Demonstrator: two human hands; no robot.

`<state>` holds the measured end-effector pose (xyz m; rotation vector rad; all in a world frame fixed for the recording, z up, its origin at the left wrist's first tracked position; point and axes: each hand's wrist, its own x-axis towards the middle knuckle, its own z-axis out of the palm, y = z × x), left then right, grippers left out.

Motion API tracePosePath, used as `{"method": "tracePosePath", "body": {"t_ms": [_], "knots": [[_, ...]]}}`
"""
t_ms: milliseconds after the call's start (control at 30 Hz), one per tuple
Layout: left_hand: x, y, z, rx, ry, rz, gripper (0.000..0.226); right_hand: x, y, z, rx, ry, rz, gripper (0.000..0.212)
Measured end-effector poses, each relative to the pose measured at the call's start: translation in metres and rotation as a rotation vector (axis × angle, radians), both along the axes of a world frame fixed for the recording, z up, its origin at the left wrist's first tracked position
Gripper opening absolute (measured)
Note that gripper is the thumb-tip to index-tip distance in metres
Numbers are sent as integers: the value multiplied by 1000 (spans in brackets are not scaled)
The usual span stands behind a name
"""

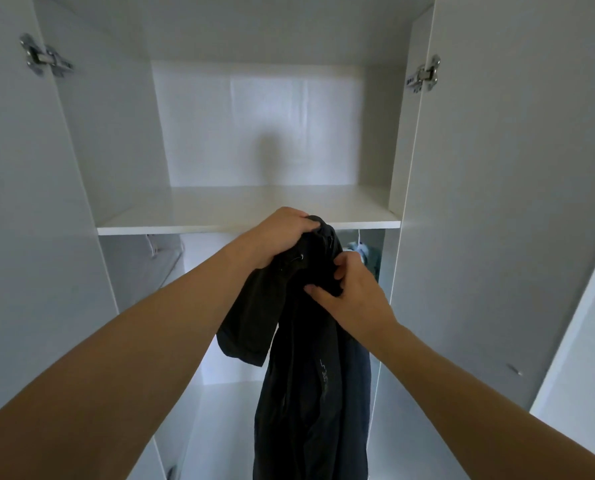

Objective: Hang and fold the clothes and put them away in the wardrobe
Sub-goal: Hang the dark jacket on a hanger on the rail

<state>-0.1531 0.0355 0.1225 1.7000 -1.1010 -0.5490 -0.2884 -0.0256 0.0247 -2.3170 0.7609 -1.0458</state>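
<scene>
Both forearms are reaching into the wardrobe (497, 168). The left hand (278, 233) is gripping the top of the dark garment (310, 375), fingers curled round it just below the shelf (247, 226) front edge; the right hand (355, 296) is pinching fabric beside it. The garment's long axis is hanging vertically.

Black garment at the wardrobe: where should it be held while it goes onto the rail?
Hold the black garment at its bunched top, from the front below the shelf, as the left hand does; the right hand pinches just beneath. The rest hangs limp.
</scene>
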Motion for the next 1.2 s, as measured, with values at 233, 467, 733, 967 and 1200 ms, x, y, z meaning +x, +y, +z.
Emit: {"method": "tracePosePath", "body": {"t_ms": [233, 467, 733, 967, 1200], "knots": [[48, -27, -3, 66, 20, -55, 20, 50, -50, 1, 218, 99, -139, 18], [122, -45, -19, 221, -117, -53, 37, 69, -66, 45, 751, -258, 90, 15], [170, -49, -48, 295, 129, -131, 23, 79, -74, 53, -147, 709, 107, 103], [179, -63, -71, 337, 216, -225, 33, 95, -93, 54, 71, 456, -204, 21], [158, -84, -128, 410, 323, -418, 40, 81, -100, 44, 380, 423, -185, 18]]}}
